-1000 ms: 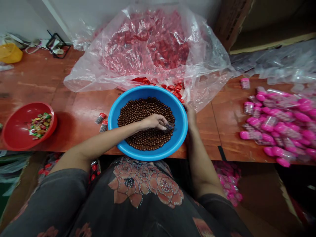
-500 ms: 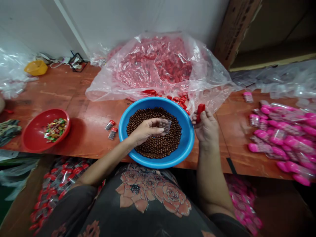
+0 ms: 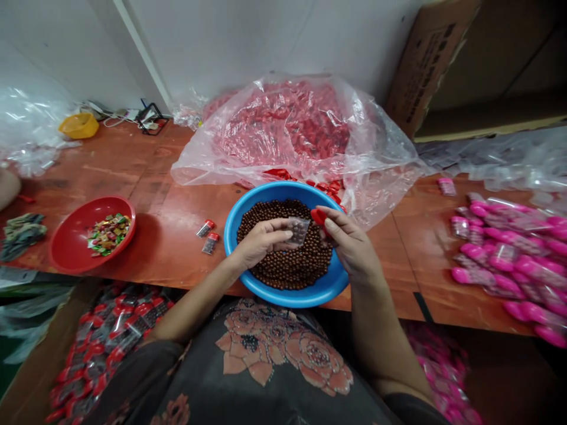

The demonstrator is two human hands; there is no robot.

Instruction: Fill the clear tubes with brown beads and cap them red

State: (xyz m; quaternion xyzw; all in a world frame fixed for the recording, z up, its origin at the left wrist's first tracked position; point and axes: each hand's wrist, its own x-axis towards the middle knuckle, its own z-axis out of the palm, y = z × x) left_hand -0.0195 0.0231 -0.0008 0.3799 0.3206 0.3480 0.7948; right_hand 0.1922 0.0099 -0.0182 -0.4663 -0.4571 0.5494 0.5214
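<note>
Over a blue basin (image 3: 343,280) of small brown chocolate balls (image 3: 287,268), my left hand (image 3: 266,239) pinches a small clear plastic jar (image 3: 300,231) between thumb and fingers. The jar lies tilted, its mouth toward the right; how full it is I cannot tell. My right hand (image 3: 354,245) holds a red cap (image 3: 318,216) between thumb and fingertips, close to the jar but apart from it. Two capped jars (image 3: 211,242) with red tops lie on the table left of the basin.
A clear bag of red caps (image 3: 287,124) stands behind the basin. To the left sits a red bowl (image 3: 66,242) of wrapped sweets. Pink-capped jars (image 3: 509,248) are heaped at right. Below the table's left edge is a box of red-capped jars (image 3: 110,342).
My right hand has brought the red cap leftward from the basin's right rim to near the jar. My left hand still holds the jar over the basin. The view has shifted slightly.
</note>
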